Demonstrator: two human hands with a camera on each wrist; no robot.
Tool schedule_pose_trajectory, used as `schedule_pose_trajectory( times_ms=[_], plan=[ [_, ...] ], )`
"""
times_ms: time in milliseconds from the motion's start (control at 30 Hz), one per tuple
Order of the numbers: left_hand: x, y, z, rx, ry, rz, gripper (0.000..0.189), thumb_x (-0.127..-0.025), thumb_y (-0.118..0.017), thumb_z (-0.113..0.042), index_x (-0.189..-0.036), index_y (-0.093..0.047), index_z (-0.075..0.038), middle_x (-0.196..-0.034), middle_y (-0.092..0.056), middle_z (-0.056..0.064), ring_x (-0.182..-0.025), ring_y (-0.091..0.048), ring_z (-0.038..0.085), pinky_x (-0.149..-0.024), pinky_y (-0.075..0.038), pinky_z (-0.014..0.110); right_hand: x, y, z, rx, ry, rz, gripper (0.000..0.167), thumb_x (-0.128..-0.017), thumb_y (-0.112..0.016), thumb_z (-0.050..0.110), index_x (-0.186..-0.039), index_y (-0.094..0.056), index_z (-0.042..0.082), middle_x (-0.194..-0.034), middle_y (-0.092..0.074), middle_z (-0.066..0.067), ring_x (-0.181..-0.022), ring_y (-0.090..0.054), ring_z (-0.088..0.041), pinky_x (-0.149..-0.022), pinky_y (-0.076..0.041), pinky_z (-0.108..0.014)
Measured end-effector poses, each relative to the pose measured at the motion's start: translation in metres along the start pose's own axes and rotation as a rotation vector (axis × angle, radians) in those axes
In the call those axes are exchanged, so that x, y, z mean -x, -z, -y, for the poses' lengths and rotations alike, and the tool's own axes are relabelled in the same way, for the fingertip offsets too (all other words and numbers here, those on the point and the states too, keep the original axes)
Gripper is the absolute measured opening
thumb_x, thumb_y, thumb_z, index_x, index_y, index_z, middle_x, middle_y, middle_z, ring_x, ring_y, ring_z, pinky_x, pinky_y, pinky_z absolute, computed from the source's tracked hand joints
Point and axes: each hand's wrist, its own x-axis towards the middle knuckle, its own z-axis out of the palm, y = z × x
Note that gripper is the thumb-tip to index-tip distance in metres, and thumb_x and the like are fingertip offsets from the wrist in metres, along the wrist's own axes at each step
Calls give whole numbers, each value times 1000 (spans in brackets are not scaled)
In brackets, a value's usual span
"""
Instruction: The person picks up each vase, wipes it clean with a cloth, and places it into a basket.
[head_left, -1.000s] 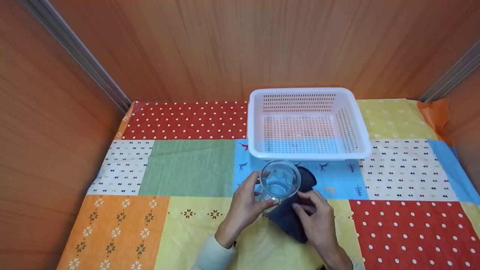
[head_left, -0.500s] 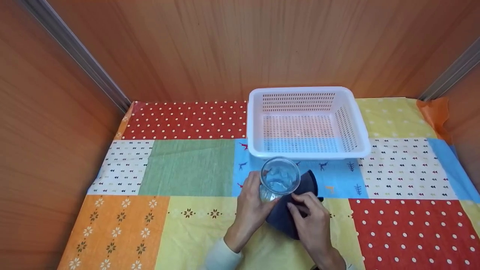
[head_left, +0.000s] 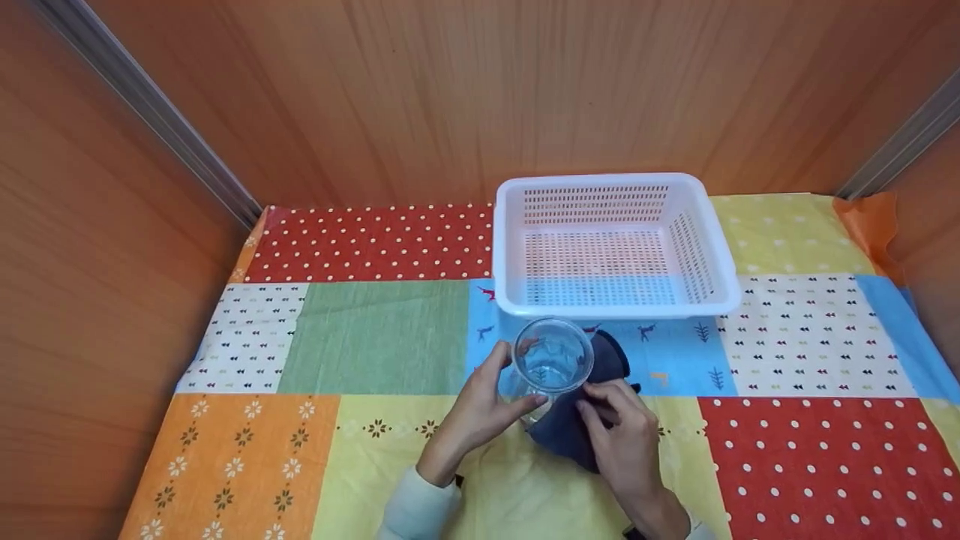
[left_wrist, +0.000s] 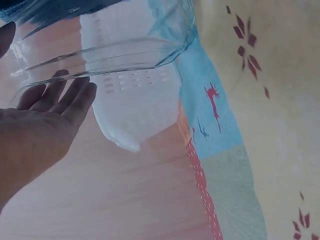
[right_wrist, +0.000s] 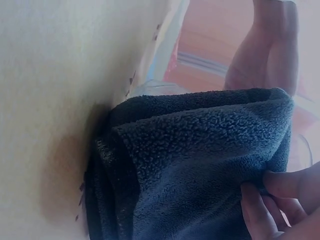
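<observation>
A clear glass cup [head_left: 553, 360], its wide round mouth facing up toward the head camera, is held by my left hand [head_left: 480, 405] with fingers along its left side and thumb near the front. In the left wrist view the glass wall [left_wrist: 125, 57] spans above the fingers of the left hand [left_wrist: 45, 125]. Against the cup's right side lies a dark navy, folded towel cloth [head_left: 566, 442]. My right hand [head_left: 626, 435] pinches this cloth between thumb and fingers. Close up, the right wrist view shows the fluffy cloth [right_wrist: 195, 155] hiding most of the glass.
Behind the hands stands a white perforated plastic basket [head_left: 619, 309], close to the cup's far side. A patchwork tablecloth [head_left: 382, 337] covers the table. Wood-look panels [head_left: 480, 97] rise at the back and both sides.
The left hand and cup shifted slightly right and away, then came back left. The right hand has moved a little left with the cloth, whose folds have changed shape against the glass.
</observation>
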Motion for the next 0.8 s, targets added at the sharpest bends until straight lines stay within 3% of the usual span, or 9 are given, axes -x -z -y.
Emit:
schedule_pose_trajectory(
  times_ms=[233, 400, 533, 633, 800],
  plan=[
    [-4, -2, -3, -54, -18, -58, 81, -77, -96, -12, -144, -52, -9, -140, -62, 12, -132, -61, 30, -112, -50, 51, -7, 4, -3, -46, -54, 50, 26, -83, -78, -19, -103, -77, -2, -98, -71, -9, -96, -74, -20, -80, -59, -17],
    [-4, -10, -5, -130, -59, -111, 87, -73, -99, -14, -148, -57, -10, -137, -59, 10, -125, -63, 32, -104, -56, 50, -13, 9, -2, -96, -86, 72, 23, -87, -76, -16, -106, -77, -2, -102, -71, -11, -99, -72, -15, -83, -59, -19],
    [-5, -18, -7, -173, -55, -180, 89, -69, -102, -17, -147, -59, -11, -129, -60, 6, -117, -65, 28, -98, -58, 50, -19, 12, -3, -142, -82, 69, 21, -87, -77, -16, -104, -77, -4, -101, -71, -12, -99, -69, -7, -84, -58, -18],
    [-5, -23, -9, -229, -45, -216, 88, -69, -102, -23, -145, -61, -11, -123, -60, 6, -111, -65, 25, -93, -60, 47, -23, 14, -7, -163, -70, 79, 22, -85, -77, -18, -103, -77, -4, -101, -71, -12, -99, -70, -9, -84, -58, -18],
    [-4, -18, -11, -277, -44, -177, 85, -73, -100, -28, -146, -60, -11, -126, -60, 6, -112, -66, 24, -92, -60, 43, -27, 16, -14, -194, -81, 139, 24, -86, -76, -19, -105, -76, -4, -104, -71, -12, -101, -70, -7, -84, -60, -21]
  ],
)
